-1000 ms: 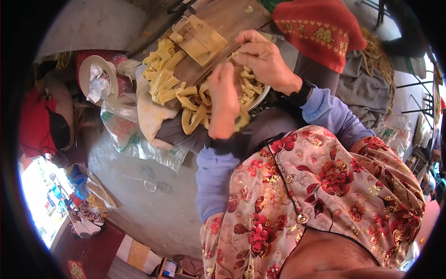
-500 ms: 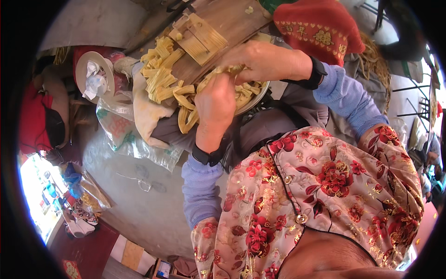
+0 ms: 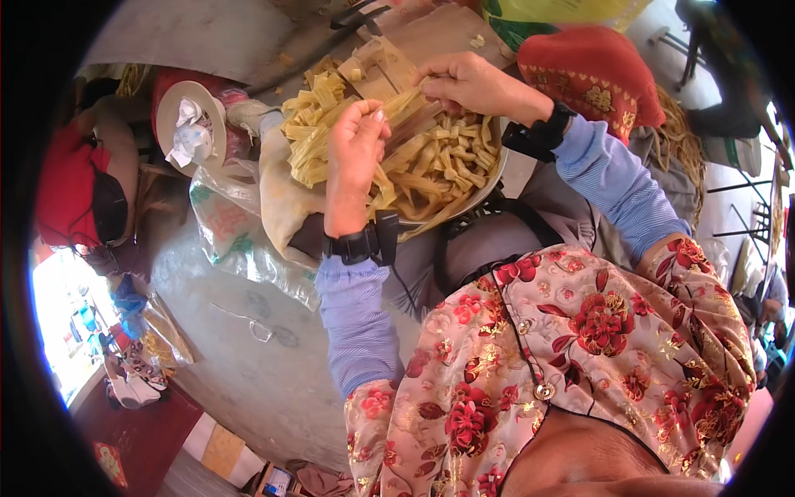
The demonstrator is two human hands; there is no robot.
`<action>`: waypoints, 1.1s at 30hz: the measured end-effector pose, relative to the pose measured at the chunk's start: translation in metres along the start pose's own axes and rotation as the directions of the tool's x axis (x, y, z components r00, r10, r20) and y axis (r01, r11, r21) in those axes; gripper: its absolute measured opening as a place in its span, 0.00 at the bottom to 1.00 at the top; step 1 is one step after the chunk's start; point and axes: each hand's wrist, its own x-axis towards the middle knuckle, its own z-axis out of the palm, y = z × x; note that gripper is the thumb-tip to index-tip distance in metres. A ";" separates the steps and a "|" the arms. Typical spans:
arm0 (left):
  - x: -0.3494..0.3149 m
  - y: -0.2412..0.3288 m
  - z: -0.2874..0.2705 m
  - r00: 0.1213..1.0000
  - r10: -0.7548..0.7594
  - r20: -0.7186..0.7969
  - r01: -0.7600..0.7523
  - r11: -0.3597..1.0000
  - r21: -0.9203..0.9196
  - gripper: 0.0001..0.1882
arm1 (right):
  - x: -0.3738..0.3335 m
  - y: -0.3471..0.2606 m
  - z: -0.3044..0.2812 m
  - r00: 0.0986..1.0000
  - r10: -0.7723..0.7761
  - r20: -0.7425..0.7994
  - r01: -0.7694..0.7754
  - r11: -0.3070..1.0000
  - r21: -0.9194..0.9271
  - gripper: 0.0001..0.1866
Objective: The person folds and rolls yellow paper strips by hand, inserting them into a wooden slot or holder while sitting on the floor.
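My left hand (image 3: 356, 149) is closed, its thumb and fingertips pinched together at one end of a flat yellow strip (image 3: 403, 106). The other end runs to my right hand (image 3: 476, 84), whose fingers pinch it too. Below the strip, a round metal basin (image 3: 499, 176) sits at my lap, with several knotted yellow pieces (image 3: 455, 153) in it and longer loose strips along its left side. A heap of folded yellow strips (image 3: 310, 132) lies left of my left hand. Beyond the hands, a stack of flat strips (image 3: 383, 70) rests on a wooden board (image 3: 435, 29).
A red cloth-covered bundle (image 3: 584, 74) stands at the right, beside hanging straw-coloured strands (image 3: 679, 149). To the left are a round pale container (image 3: 217, 116) with crumpled paper and a clear plastic bag (image 3: 228, 228). A wire loop (image 3: 260, 331) lies on the floor.
My hands have moved apart and up from the basin, a strip now stretched between them. More knotted pieces in the basin have come into sight. The whole view has shifted slightly.
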 end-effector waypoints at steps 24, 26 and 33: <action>-0.001 -0.024 0.013 0.983 0.109 -0.146 -0.040 0.911 0.411 0.07 | -0.019 0.026 0.005 0.747 -0.664 0.043 0.519 0.541 -0.662 0.18; -0.007 -0.020 0.033 0.998 -0.001 -0.069 0.020 0.959 0.283 0.08 | -0.021 0.010 0.026 0.729 -0.684 -0.014 0.529 0.576 -0.623 0.14; -0.041 0.009 0.022 0.926 -0.251 0.281 0.202 0.960 0.193 0.11 | -0.031 0.029 -0.009 0.812 -0.564 0.149 0.479 0.500 -0.722 0.07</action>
